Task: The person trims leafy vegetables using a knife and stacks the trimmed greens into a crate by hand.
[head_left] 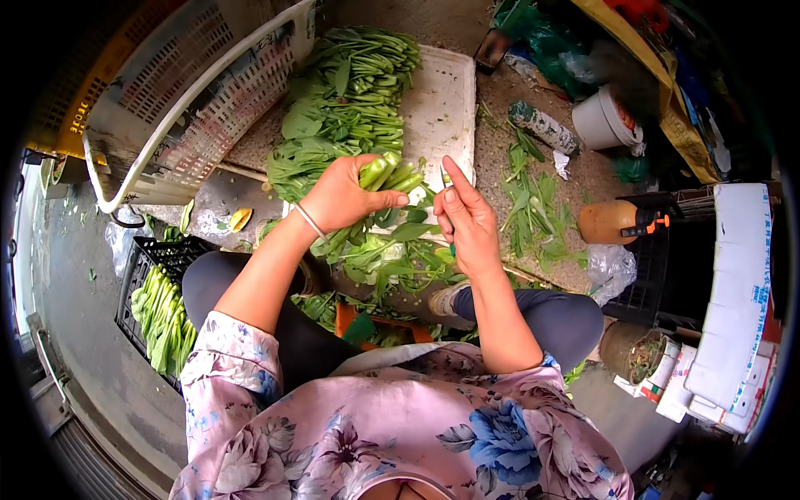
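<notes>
Green stems (383,172), at least three, sit in the left hand (340,195), its fingers closed round them; the right hand (469,220) grips one small knife (444,174) in curled fingers, index outstretched; beyond lies one white board (443,108) bearing one leafy pile (354,104)

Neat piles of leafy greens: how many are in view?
2: the larger pile on the white board ahead, and the smaller pile in the black crate at lower left. More may be hidden under or behind other things.

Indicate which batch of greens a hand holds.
The small bunch in the left hand; the big pile lies on the white board, another batch in the black crate.
</notes>
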`<state>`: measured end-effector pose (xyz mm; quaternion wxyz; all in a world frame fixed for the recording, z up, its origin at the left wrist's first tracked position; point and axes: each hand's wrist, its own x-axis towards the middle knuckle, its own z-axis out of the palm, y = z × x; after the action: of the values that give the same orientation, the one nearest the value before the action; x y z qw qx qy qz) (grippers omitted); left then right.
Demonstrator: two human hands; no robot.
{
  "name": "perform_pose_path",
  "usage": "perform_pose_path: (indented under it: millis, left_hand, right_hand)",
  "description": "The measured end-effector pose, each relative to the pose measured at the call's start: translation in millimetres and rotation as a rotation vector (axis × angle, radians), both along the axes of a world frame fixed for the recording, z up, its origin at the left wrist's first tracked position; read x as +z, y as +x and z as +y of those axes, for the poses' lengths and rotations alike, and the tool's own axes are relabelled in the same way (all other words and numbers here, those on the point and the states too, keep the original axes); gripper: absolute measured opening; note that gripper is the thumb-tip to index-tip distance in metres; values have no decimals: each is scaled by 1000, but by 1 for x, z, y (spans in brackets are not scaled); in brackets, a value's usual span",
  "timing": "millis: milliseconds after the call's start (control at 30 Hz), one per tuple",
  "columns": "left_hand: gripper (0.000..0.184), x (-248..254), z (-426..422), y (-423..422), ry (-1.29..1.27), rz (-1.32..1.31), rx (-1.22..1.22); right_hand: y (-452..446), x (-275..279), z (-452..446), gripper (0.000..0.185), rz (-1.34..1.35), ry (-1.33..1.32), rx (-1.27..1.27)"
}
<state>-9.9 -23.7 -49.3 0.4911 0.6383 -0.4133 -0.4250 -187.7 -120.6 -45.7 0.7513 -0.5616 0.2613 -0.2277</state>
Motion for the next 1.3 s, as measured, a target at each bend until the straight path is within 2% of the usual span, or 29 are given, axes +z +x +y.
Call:
perform_pose_path:
  millis: [200, 300, 600, 667, 767, 867, 933, 967, 1000, 1033, 1100, 1167, 1300]
  left_hand:
    - [37, 1, 0, -1, -4, -2, -12]
    - [30, 8, 1, 0, 86, -60, -45]
    - [30, 4, 3, -1, 19, -16, -15]
    - [30, 8, 4, -1, 108, 2, -42]
    - [30, 0, 6, 1, 118, 46, -47]
    - [33, -1, 11, 6, 150, 4, -62]
    - [35, 7, 16, 8, 184, -12, -64]
    - [38, 11, 18, 9, 215, -33, -76]
    - [43, 7, 21, 10, 193, -132, -73]
    - [30, 3, 21, 9, 145, -165, -37]
    - [33, 11, 24, 9, 110, -34, -38]
    - [34, 17, 24, 9, 74, 6, 5]
    - [35, 33, 27, 14, 4, 36, 150]
  right_hand:
    - [2, 7, 6, 42, 59, -45, 35]
    - [3, 5, 7, 42, 63, -25, 69]
    - [5, -2, 7, 41, 72, 53, 82]
    - [3, -7, 5, 40, 70, 78, 84]
    - [3, -20, 4, 38, 122, -34, 104]
    - [9, -32, 5, 36, 175, -107, 14]
    - [14, -34, 1, 36, 113, 178, -173]
    - [18, -37, -4, 36, 109, 172, -164]
    - [24, -41, -13, 39, 218, 146, -160]
    - [32, -47, -22, 42, 327, 119, -154]
    - [58, -64, -47, 34, 363, 11, -138]
    - [96, -61, -73, 43, 340, -104, -114]
    - [190, -74, -135, 34, 352, -341, -179]
